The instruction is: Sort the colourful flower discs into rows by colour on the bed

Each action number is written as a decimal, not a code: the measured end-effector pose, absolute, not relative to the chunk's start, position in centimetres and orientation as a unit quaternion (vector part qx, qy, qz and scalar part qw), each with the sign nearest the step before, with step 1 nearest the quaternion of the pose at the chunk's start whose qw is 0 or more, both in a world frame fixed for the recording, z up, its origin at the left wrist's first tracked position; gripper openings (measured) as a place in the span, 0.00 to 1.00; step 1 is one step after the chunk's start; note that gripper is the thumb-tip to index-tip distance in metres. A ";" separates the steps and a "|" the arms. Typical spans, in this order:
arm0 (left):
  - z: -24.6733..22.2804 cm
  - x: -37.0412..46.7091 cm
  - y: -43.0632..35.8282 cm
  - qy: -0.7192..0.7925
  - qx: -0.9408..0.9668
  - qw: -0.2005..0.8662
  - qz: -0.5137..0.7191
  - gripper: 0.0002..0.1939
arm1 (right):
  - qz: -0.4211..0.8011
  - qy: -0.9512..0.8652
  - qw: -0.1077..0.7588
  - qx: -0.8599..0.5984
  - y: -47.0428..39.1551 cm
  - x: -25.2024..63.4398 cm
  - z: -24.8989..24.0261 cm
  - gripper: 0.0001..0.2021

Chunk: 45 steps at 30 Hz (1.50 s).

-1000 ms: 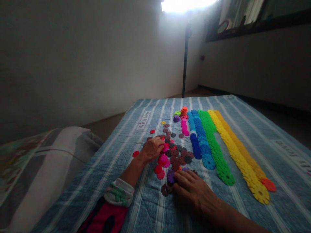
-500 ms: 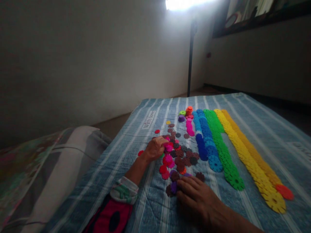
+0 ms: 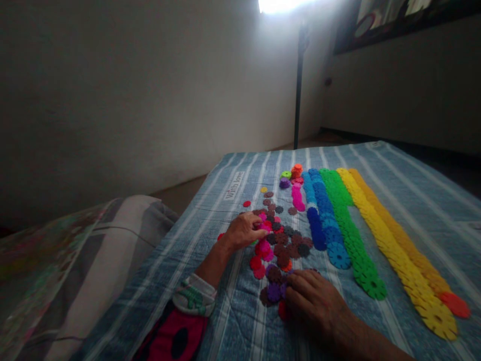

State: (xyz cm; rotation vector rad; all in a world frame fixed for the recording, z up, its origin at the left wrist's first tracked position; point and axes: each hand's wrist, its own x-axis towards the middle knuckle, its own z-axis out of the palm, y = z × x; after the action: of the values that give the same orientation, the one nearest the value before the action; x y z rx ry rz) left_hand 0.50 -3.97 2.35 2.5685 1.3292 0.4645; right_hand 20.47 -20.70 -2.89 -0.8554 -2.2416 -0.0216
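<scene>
My left hand reaches into a loose pile of slotted plastic discs, thumb and forefinger apart beside the bright pink discs. Among the pile are brown discs, dark grey ones and red ones. My right hand rests low on the cloth, its fingers together and curled. Its fingertips are at the right edge of some purple discs; what lies under them is hidden. A red disc shows partly beside that hand.
Overlapping rows of yellow, green and blue discs run along the right. A short pink row and an orange stack stand farther back. Everything lies on a striped blue cloth. A lamp pole rises behind.
The thumb of my left hand has spread away from its forefinger at the pink discs. My right hand has shifted slightly right and curled; a red disc now shows beside it.
</scene>
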 end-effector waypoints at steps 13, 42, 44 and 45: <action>2.6 0.6 -4.0 0.447 0.872 0.138 0.144 0.06 | 0.032 -0.876 0.344 -0.335 -20.8 20.7 -2.5 0.07; 3.0 1.2 -4.3 0.388 0.907 0.096 0.134 0.07 | 0.015 -0.873 0.336 -0.354 -20.7 20.2 -2.9 0.06; 2.9 1.1 -4.2 0.385 0.907 0.096 0.139 0.07 | 0.012 -0.873 0.333 -0.357 -20.7 20.2 -2.8 0.06; 2.9 1.1 -4.2 0.384 0.907 0.098 0.139 0.08 | 0.012 -0.874 0.328 -0.359 -20.7 20.2 -2.7 0.06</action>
State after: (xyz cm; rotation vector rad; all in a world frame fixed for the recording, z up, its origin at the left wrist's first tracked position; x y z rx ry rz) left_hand 1.12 -4.20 2.92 2.6863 1.1369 0.4124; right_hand 20.17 -20.66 -2.75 -0.9400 -2.2868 0.0306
